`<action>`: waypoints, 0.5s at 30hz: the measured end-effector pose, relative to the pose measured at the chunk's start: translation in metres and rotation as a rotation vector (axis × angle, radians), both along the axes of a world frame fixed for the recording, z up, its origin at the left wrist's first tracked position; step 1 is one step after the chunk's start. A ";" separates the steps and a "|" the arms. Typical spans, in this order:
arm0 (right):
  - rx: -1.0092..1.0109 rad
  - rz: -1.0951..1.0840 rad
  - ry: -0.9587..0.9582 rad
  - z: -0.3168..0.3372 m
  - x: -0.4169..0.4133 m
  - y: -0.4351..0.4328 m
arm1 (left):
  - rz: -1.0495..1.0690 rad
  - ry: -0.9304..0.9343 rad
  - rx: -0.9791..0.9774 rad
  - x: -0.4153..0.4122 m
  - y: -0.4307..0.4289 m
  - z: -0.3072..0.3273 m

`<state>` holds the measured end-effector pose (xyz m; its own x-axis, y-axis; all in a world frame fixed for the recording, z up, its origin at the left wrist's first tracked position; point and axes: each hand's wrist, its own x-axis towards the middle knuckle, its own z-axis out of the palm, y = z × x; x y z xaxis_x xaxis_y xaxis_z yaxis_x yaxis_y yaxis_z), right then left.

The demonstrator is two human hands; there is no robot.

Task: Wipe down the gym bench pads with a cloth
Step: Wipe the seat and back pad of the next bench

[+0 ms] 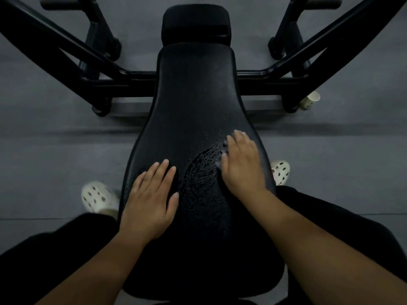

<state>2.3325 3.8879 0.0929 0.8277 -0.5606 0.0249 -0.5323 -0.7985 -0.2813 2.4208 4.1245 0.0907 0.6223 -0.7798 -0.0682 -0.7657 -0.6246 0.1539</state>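
The bench pad (193,95) is being wiped near its right edge by the flat right hand (242,164), seemingly pressing the cloth (224,153), the left hand (152,201) being rested flat and empty, its apparently dry far end being judged outstanding.

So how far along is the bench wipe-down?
Started, not finished. The long pad shows a wet beaded smear at the end nearest the person. The right hand presses what looks like a pale cloth there; the left hand rests flat. The pad's far part and the small head pad look dry, likely left.
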 end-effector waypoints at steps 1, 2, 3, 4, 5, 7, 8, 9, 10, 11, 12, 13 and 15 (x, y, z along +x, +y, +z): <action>0.045 0.085 -0.016 0.001 -0.002 0.015 | -0.002 0.003 0.005 0.000 0.000 0.000; 0.072 0.219 -0.008 0.003 -0.013 0.028 | -0.005 0.009 0.001 -0.001 0.001 0.001; 0.081 0.349 0.011 0.005 -0.029 0.035 | -0.011 0.017 -0.014 0.000 0.000 0.002; 0.073 0.437 0.046 0.008 -0.043 0.034 | -0.016 0.030 -0.030 0.002 -0.001 0.002; 0.035 0.465 0.073 0.008 -0.050 0.024 | -0.019 0.041 -0.043 0.007 -0.005 0.003; -0.022 0.334 0.117 0.003 -0.040 -0.003 | -0.008 0.033 -0.064 0.023 -0.022 0.004; -0.038 0.227 0.101 0.002 -0.025 -0.015 | 0.001 0.031 -0.072 0.032 -0.032 0.004; -0.027 0.119 0.067 0.001 -0.008 -0.020 | 0.008 0.035 -0.076 0.038 -0.041 0.003; -0.010 0.034 0.033 0.000 0.010 -0.013 | 0.012 0.035 -0.076 0.043 -0.047 0.001; 0.032 0.008 0.002 0.002 0.024 0.004 | 0.011 0.033 -0.078 0.046 -0.050 -0.001; 0.066 0.065 -0.031 0.000 0.029 0.024 | 0.008 0.031 -0.084 0.046 -0.050 -0.003; 0.078 0.200 -0.052 -0.003 0.026 0.045 | 0.003 0.029 -0.094 0.046 -0.049 -0.005; 0.056 0.519 -0.019 -0.004 0.000 0.065 | -0.007 0.030 -0.118 0.046 -0.047 -0.005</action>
<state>2.3325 3.9525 0.0889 0.9967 -0.0773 0.0245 -0.0646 -0.9392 -0.3372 2.4670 4.0776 0.0859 0.6158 -0.7878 0.0062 -0.7641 -0.5953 0.2487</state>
